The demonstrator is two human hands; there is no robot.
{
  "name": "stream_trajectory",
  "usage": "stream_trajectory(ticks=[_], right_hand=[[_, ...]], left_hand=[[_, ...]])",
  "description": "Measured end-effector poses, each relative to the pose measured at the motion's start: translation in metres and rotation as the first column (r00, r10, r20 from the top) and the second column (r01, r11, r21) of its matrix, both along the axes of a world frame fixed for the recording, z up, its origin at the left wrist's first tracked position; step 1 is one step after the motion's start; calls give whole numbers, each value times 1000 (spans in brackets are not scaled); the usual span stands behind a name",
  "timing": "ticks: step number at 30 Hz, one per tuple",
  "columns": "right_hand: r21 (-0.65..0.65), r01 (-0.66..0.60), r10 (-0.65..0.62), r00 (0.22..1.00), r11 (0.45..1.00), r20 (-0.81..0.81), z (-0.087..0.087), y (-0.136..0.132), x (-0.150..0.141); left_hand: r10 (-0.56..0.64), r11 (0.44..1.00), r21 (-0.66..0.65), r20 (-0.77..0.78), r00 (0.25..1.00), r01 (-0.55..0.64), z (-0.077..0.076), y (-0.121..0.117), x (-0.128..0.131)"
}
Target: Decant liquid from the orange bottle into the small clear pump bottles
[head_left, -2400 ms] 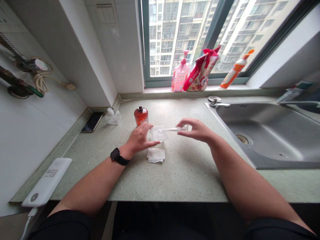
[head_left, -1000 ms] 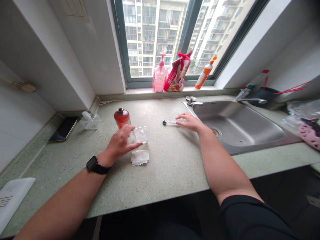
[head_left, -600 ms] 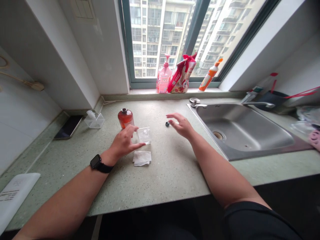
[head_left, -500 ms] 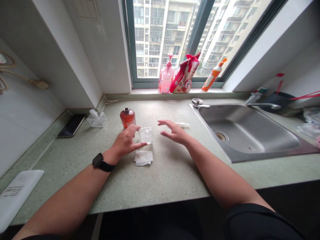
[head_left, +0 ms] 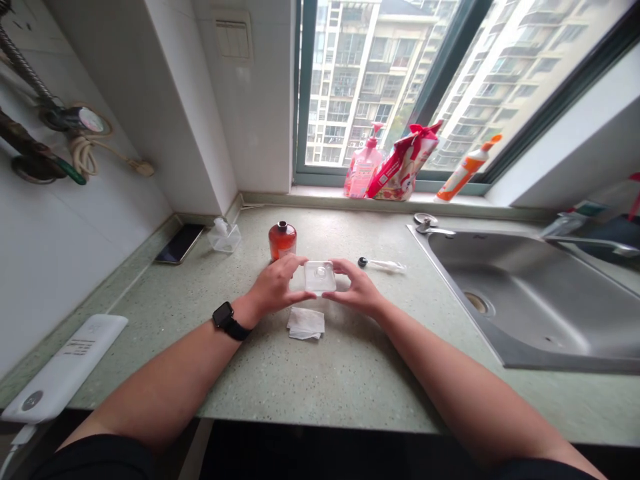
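Note:
Between my two hands is a small clear square box (head_left: 320,279) with a round shape at its middle. My left hand (head_left: 273,288) grips its left side with thumb and fingers, a black watch on that wrist. On the right side, my right hand (head_left: 359,290) pinches the box the same way. Just behind my left hand stands an amber bottle (head_left: 283,239) with an uncapped neck and reddish contents. A folded white tissue (head_left: 306,324) lies in front of the box. To the right rests a clear tube-like piece with a black end (head_left: 385,265).
A phone (head_left: 180,243) and another clear container (head_left: 224,238) are at the back left. A white power bank (head_left: 70,367) with a cable lies front left. The steel sink (head_left: 530,293) is at right. A pink pump bottle (head_left: 363,170), red bag (head_left: 405,167) and orange-white bottle (head_left: 465,172) line the windowsill.
My right hand has moved in and taken hold of the box's right side. My left hand still grips it. The view has swung left, and the black-ended piece now shows fully.

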State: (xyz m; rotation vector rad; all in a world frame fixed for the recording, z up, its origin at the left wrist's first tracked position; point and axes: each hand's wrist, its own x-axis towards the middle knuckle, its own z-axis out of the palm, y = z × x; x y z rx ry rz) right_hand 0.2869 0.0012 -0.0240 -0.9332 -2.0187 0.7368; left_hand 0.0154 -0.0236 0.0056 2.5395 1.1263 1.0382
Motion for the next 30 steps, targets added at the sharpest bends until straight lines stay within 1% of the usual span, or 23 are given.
stream_trajectory(ticks=[2, 4, 6, 8, 10, 12, 14, 16, 18, 20, 22, 26, 30], right_hand=[[4, 24, -24, 998, 1000, -52, 3, -2, 0], [8, 60, -59, 994, 998, -93, 5, -3, -1], [8, 100, -98, 987, 995, -126, 6, -4, 0], [-1, 138, -136, 979, 990, -150, 7, -4, 1], [-22, 179, -180, 969, 984, -168, 6, -2, 3], [-48, 216, -221, 958, 975, -182, 4, 1, 5], [-63, 243, -251, 948, 968, -195, 2, 3, 6], [-68, 259, -268, 941, 963, -206, 0, 6, 7], [-71, 274, -283, 936, 959, -211, -2, 7, 8], [-75, 286, -296, 932, 955, -208, -3, 8, 8], [-76, 296, -306, 929, 952, -206, -4, 9, 7], [-74, 304, -313, 929, 950, -198, -4, 12, 7], [-84, 327, -337, 920, 941, -199, 4, 19, 11]], left_hand=[[-14, 999, 43, 25, 1000, 13, 3, 0, -1], [7, 994, 106, 52, 999, -12, 7, 0, -4], [112, 975, 184, 91, 990, -127, 10, 2, -8], [264, 926, 235, 157, 952, -296, 9, 6, -13], [370, 882, 218, 230, 900, -419, 4, 13, -19], [408, 879, 136, 283, 868, -457, -5, 23, -25], [405, 903, 8, 312, 859, -429, -17, 34, -29], [396, 918, -140, 348, 850, -371, -29, 44, -32], [404, 909, -266, 384, 830, -319, -36, 51, -32], [408, 898, -341, 409, 816, -278, -39, 55, -31], [406, 894, -369, 424, 810, -255, -38, 57, -29], [389, 899, -376, 441, 809, -227, -33, 56, -27], [363, 910, -356, 427, 828, -215, -30, 52, -27]])
